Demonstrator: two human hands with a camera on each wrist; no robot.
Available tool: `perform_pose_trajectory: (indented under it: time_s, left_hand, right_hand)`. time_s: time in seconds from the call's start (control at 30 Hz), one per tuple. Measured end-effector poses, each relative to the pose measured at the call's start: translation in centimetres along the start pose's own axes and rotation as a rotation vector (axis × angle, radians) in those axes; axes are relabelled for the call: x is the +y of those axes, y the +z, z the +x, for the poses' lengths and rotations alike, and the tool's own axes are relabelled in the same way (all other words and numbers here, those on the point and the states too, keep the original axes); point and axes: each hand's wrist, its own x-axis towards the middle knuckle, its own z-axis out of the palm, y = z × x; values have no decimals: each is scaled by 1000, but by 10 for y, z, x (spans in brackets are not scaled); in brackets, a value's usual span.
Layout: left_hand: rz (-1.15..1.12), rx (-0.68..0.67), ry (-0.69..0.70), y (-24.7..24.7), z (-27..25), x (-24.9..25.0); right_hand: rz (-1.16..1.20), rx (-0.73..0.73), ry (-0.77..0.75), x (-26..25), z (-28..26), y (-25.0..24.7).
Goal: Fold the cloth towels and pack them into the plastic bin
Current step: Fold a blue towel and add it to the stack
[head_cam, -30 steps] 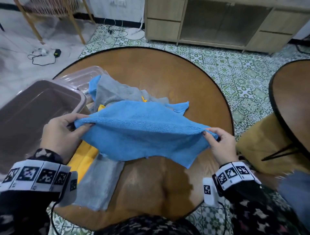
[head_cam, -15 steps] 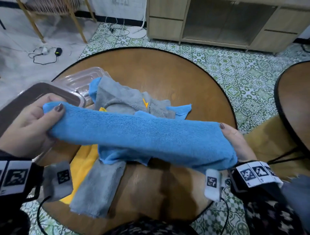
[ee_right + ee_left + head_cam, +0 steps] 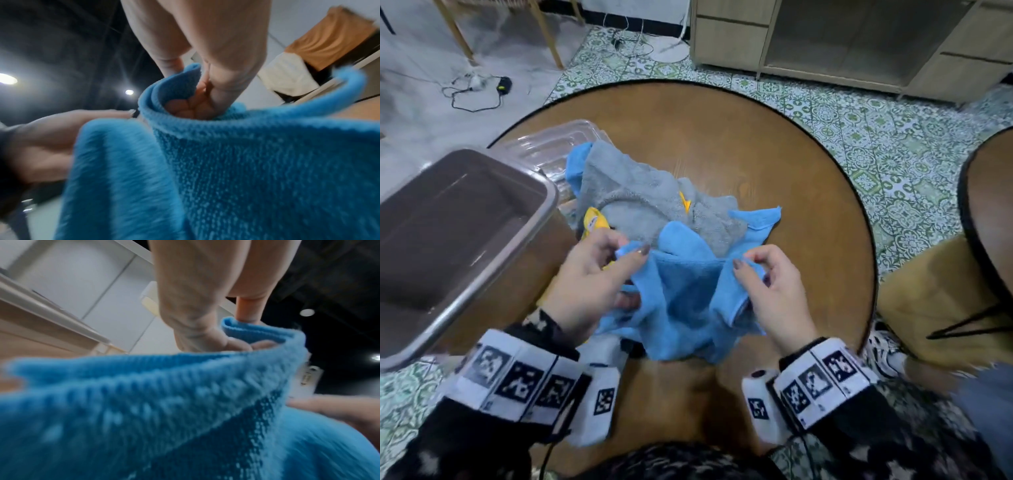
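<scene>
Round wooden table (image 3: 774,164) on green patterned tile floor (image 3: 893,144). Brown bin (image 3: 544,219) stands at the table's left edge, a clear lid (image 3: 558,140) just behind it. Loose pile at centre: grey towel (image 3: 633,195) on top, yellow towel (image 3: 595,221) showing beneath at its left. Blue towel (image 3: 681,301) is held above the near table edge, bunched and sagging between both hands. Left hand (image 3: 592,284) pinches its upper left edge, thumb over cloth, fingers curled beneath. Right hand (image 3: 774,291) pinches the upper right edge likewise, fingertips (image 3: 185,107) clamped inside a fold. Hands near one another, apart.
</scene>
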Motion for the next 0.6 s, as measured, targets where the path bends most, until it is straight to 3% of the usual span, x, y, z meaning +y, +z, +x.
perform_pose_trajectory:
  time_s: [0.13,0.33,0.4,0.5,0.6]
  left_hand:
    - [54,-159,7,28,-19,6]
    - [84,-364,-55,24,-24,6]
    - [144,-330,50,20,-24,3]
    - [374,-249,284,7,-19,1]
    - [799,-385,385,-3,-14,3]
  right_hand:
    - [51,-161,-118,-17,-29,30]
    - [-28,-170,-98,-18,-31,16]
    - [-22,-163,-128,-20,-27,9]
    - [95,-292,-134,-30,-22,-4]
    - [193,-446,-134,-43,-18,-16]
